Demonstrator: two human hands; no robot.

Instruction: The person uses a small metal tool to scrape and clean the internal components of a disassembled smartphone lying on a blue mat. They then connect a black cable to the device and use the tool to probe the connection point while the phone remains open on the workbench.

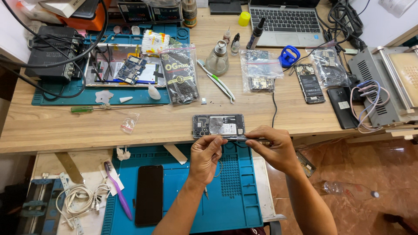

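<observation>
near the centre of the frame, an opened phone (pixel 219 125) lying flat at the front edge of the wooden desk (pixel 52 126), back cover off, boards and a shiny patch exposed. just below it, left hand (pixel 205 157) with fingertips pinched on the tip end of a thin metal tool (pixel 244 138), touching the phone's lower edge. to the right, right hand (pixel 275 149) closed around the same tool's handle, holding it roughly level along the phone's near side. beneath both hands, in the lower centre, a blue work mat (pixel 235 196) with a dark phone (pixel 149 194) lying face up at its left and a purple toothbrush (pixel 117 196) beside that. further left, a coil of white cable (pixel 80 199). in the upper left, a second blue mat (pixel 100 96) carrying a circuit board (pixel 130 68), with a green-handled screwdriver (pixel 87 109) just below it. upper middle, a glass dispenser bottle (pixel 217 58) and white tweezers (pixel 217 82). upper right, a laptop (pixel 285 21), a blue suction cup (pixel 289 55) and another opened handset (pixel 309 82).
</observation>
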